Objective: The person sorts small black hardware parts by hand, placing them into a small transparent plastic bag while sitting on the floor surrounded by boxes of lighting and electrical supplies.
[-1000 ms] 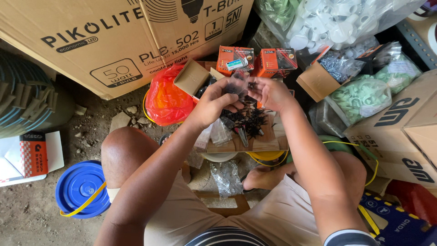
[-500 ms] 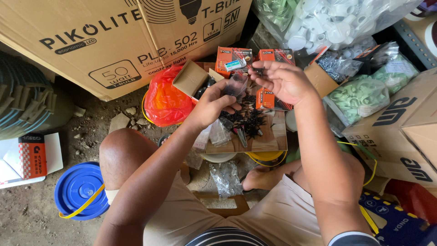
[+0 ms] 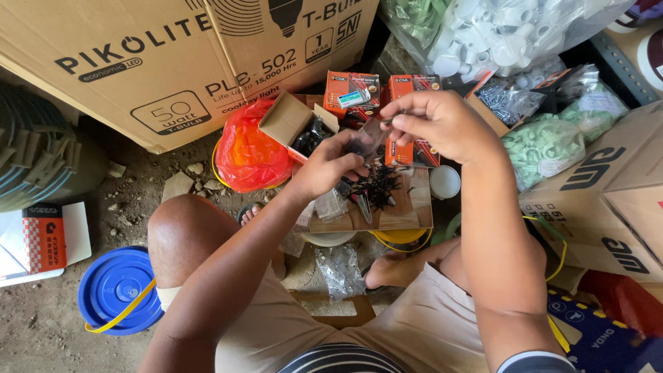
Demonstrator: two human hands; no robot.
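Two hands meet over a small clear plastic bag (image 3: pixel 369 138), which hangs in the air above a wooden board (image 3: pixel 400 211). The right hand (image 3: pixel 442 124) has its thumb and fingertips pinched together on the bag's upper edge, the other fingers curled in. The left hand (image 3: pixel 331 166) is cupped from below and to the side, fingers closed around the lower part of the bag; dark pieces show through the plastic, though what they are is too small to tell.

Just under the hands a heap of black screws (image 3: pixel 376 186) lies scattered on the board, with another clear bag (image 3: pixel 330 206) at the board's left edge. Behind the hands stand two orange screw boxes (image 3: pixel 352 86), and to their left an open cardboard carton (image 3: pixel 293 121) holding more dark pieces. An orange plastic bag (image 3: pixel 250 153) sits beside that carton, in front of a large cardboard box (image 3: pixel 173 62).

To the right lie bags of pale green clips (image 3: pixel 542 145), and a big sack of white pipe fittings (image 3: pixel 497 34) lies above them. The floor is bare, gritty ground (image 3: pixel 138 186), with a blue bucket lid (image 3: pixel 114 287) beside the person's left knee.
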